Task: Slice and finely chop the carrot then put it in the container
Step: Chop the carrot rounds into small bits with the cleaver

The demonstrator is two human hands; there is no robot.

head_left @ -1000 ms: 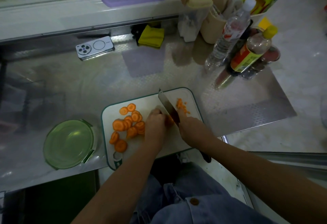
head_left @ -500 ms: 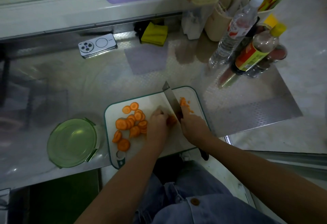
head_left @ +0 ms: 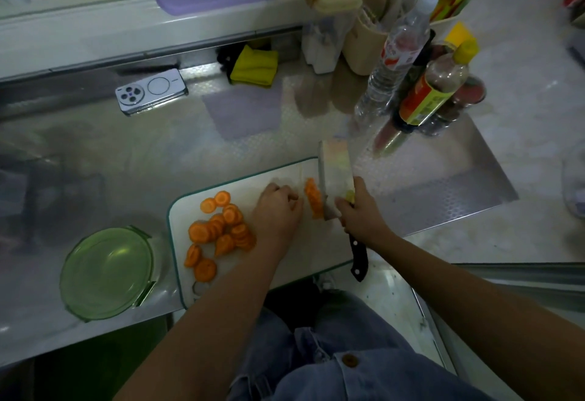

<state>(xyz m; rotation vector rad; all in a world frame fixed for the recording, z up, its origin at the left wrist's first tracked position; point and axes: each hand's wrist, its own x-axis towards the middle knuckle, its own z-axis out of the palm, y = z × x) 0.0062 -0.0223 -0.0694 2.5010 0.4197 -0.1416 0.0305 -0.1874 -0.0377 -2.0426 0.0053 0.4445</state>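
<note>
Mid-chop. Right hand [head_left: 361, 212] grips cleaver [head_left: 337, 175], blade tilted against chopped carrot [head_left: 313, 199]. Left hand [head_left: 278, 210] curled beside it; can't tell if it holds anything. Next: feed carrot slices [head_left: 221, 226] under blade.

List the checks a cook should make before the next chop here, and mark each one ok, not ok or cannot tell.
1. Right hand grips the knife: ok.
2. Left hand clear of the blade, with the chopped carrot lying between them: ok.
3. All carrot slices finely chopped: not ok, whole rounds lie on the cutting board.
4. Green container close beside the board: ok.
5. Container open to receive carrot: cannot tell.
</note>
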